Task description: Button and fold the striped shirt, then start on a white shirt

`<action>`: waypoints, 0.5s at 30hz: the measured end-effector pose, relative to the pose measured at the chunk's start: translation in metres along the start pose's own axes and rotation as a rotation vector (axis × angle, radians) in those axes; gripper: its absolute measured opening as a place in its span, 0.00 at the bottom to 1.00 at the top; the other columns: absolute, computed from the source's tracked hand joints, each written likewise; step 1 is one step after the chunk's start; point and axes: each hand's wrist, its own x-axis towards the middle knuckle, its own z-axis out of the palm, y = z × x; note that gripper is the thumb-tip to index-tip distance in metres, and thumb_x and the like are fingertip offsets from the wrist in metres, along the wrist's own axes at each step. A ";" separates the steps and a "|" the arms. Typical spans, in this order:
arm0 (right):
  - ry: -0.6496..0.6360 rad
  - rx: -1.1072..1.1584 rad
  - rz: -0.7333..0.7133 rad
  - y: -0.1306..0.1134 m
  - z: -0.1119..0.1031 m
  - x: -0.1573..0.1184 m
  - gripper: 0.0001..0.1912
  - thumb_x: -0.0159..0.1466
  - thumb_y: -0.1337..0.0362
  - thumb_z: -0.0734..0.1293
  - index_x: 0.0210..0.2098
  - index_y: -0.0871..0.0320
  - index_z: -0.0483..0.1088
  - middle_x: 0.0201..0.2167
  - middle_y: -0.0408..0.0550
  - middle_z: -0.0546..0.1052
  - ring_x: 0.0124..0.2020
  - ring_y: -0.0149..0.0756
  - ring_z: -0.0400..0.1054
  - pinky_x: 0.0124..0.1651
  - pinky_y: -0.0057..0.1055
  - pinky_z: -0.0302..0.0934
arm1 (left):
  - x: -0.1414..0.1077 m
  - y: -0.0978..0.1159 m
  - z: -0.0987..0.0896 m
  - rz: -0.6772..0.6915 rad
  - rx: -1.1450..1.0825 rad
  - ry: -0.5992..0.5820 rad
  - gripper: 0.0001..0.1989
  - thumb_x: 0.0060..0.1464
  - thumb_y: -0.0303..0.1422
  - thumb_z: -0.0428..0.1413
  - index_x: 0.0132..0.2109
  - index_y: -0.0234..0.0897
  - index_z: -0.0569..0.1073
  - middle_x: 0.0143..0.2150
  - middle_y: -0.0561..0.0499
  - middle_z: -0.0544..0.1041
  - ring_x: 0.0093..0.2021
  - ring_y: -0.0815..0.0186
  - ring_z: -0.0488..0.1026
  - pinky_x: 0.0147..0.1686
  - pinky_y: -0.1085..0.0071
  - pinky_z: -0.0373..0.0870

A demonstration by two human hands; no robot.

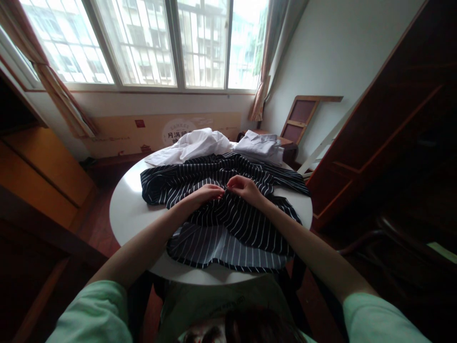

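Striped garment [246,224]: spread across the round white tabletop [132,205], its wider run laid roughly from 9 to 3 o'clock, the curved hem turned toward 6.
Pinched spot: set near the garment's middle; from there the dark cloth is fanned out toward 5 o'clock, and one sleeve is stretched toward 4.
Left hand [210,192]: fingertips brought nearly together on the cloth, the pinched spot held at their 3 o'clock.
Right hand [244,188]: thumb and forefinger closed in a small pinch, knuckles arched, the same spot met at about 9 o'clock.
Nearer hand: neither clearly favoured; whatever is caught between the tips cannot be made out.
Forearms: the left angled in from 7 o'clock, the right from 5.
Beyond: a loose white garment [200,145] seen at 11 o'clock, folded white cloth [260,145] at 1.
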 end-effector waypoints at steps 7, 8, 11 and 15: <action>-0.052 -0.075 -0.045 -0.001 0.000 -0.002 0.12 0.49 0.74 0.60 0.33 0.59 0.66 0.30 0.43 0.73 0.31 0.29 0.67 0.39 0.30 0.63 | 0.004 -0.004 -0.003 0.004 -0.025 -0.013 0.03 0.40 0.28 0.59 0.26 0.31 0.74 0.24 0.51 0.72 0.25 0.75 0.66 0.30 0.75 0.63; -0.058 -0.101 -0.063 -0.002 0.000 -0.002 0.13 0.48 0.75 0.60 0.33 0.59 0.66 0.30 0.43 0.73 0.31 0.29 0.67 0.38 0.29 0.62 | 0.005 -0.004 -0.004 0.000 -0.034 -0.019 0.03 0.40 0.28 0.59 0.26 0.31 0.74 0.24 0.51 0.72 0.25 0.74 0.66 0.30 0.75 0.63; -0.056 -0.188 -0.114 -0.005 0.000 -0.003 0.12 0.48 0.76 0.60 0.32 0.59 0.66 0.29 0.43 0.73 0.30 0.29 0.67 0.36 0.29 0.61 | 0.006 -0.006 -0.005 -0.019 -0.069 -0.031 0.03 0.40 0.27 0.59 0.26 0.31 0.74 0.24 0.51 0.73 0.26 0.74 0.67 0.30 0.75 0.63; -0.035 -0.268 -0.146 -0.007 -0.001 -0.004 0.10 0.49 0.75 0.62 0.30 0.58 0.67 0.27 0.42 0.73 0.29 0.28 0.65 0.35 0.28 0.59 | 0.005 -0.005 -0.005 -0.032 -0.087 -0.040 0.03 0.40 0.27 0.59 0.25 0.31 0.74 0.23 0.52 0.73 0.25 0.74 0.67 0.29 0.75 0.63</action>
